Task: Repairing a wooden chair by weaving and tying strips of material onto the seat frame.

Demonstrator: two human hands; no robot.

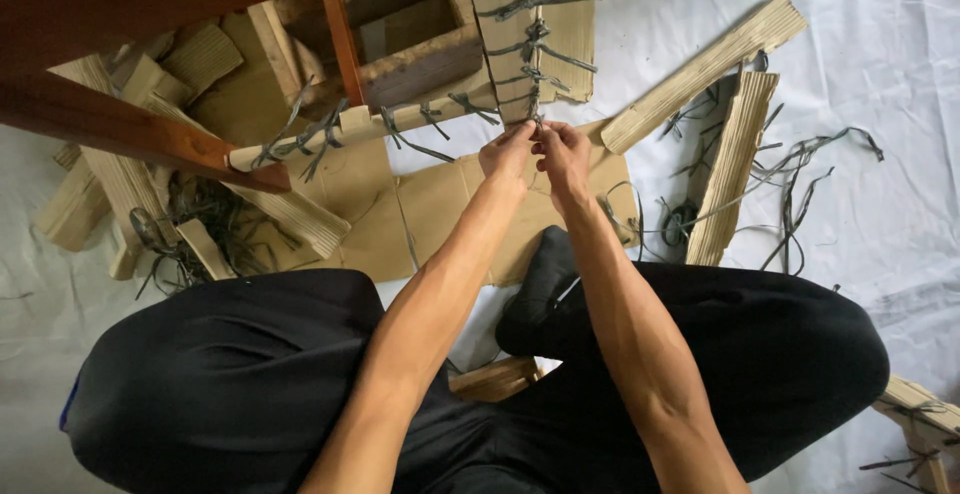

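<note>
while both hands meet at one knot, the left hand point(507, 150) and right hand point(563, 151) each keep a closed grip on a grey strap point(537, 126) at the lower end of a corrugated cardboard strip point(528, 29), which carries a row of similar ties. a flat cardboard sheet point(440, 209) lies beneath on the white floor cloth point(880, 44), with loose cardboard strips point(728, 166) and strap offcuts point(800, 189) to the right.
</note>
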